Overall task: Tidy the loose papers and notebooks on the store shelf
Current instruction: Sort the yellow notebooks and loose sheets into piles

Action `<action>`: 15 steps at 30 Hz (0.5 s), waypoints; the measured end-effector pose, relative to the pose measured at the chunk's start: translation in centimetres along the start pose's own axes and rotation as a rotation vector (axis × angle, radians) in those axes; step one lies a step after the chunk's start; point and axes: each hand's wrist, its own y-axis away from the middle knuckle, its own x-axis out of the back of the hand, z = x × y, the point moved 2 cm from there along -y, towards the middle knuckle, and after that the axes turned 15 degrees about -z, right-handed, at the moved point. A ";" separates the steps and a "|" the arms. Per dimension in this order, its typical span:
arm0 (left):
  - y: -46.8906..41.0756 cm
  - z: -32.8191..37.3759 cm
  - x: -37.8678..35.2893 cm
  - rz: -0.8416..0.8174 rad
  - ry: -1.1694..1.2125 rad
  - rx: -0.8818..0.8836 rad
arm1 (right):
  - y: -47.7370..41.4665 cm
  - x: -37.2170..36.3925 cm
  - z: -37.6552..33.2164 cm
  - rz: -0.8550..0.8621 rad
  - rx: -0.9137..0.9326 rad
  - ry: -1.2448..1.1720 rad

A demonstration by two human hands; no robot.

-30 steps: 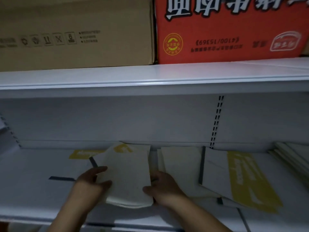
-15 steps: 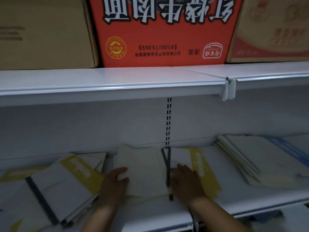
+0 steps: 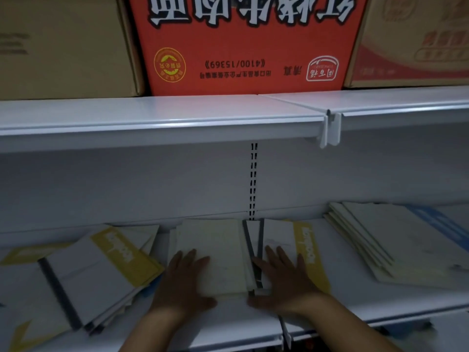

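Observation:
A cream notebook stack [image 3: 215,247] lies in the middle of the white lower shelf [image 3: 342,295]. My left hand [image 3: 184,283] rests flat on its left front part, fingers straight. My right hand [image 3: 284,280] lies flat on the white-and-yellow notebook [image 3: 291,240] with dark spine just to the right, touching the stack's edge. A loose pile of white-and-yellow notebooks [image 3: 96,270] spreads at the left. Another fanned pile of pale notebooks [image 3: 396,240] lies at the right.
The upper shelf [image 3: 177,118] hangs low over the work area and carries a brown carton [image 3: 63,44], a red carton [image 3: 243,41] and a tan carton [image 3: 416,39]. A slotted upright [image 3: 253,181] runs down the back panel.
The view has swung right and closer. The cream stack now sits against the dark-spined notebook, and both hands have flattened on top of the two.

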 end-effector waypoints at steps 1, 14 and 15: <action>-0.1 -0.1 0.1 0.004 0.009 -0.001 | 0.0 -0.1 -0.1 0.012 -0.010 0.007; 0.0 -0.4 0.2 -0.005 0.120 -0.028 | 0.8 0.1 2.0 0.043 -0.020 0.046; 0.1 -0.3 0.3 0.001 0.125 -0.034 | 0.9 0.2 2.1 0.045 -0.024 0.042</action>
